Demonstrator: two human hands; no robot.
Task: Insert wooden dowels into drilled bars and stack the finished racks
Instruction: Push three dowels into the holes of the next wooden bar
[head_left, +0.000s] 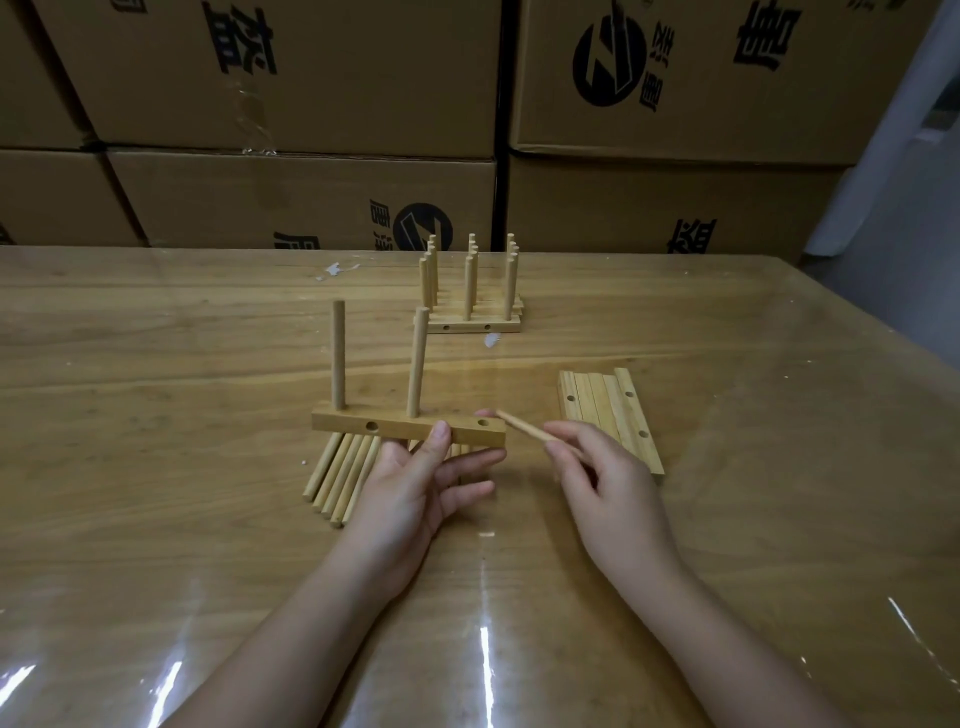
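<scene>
Nearest, two bare forearms (291, 623) cross the near edge of the table (156, 364). Left of the table's middle lies a fan of loose dowels (337, 478), perhaps half a dozen, waiting to be used. Over their far ends the left hand (415, 483) holds the bar (353, 422) level. Its thumb presses the front face, one fingertip shows behind, and the other fingers (478, 457) stretch out beneath, so the grip is a firm pinch on the wood. Two upright dowels (338, 358) already stand in the bar's left and middle holes; the hole (484, 423) at its right end is empty. Beyond, toward the far edge at the middle, several finished racks (470, 291) stand packed one behind another, each with three pegs. Just right of the bar, the right hand (608, 483) pinches a single dowel (519, 427) between thumb and curled fingers, its free tip aimed at the empty hole and just short of it. Further right lie spare bars (608, 410) side by side, drilled and bare. This rack looks one peg from complete. By my reckoning, the spare bars and loose dowels mean several more racks remain to be built and added to the stack.
</scene>
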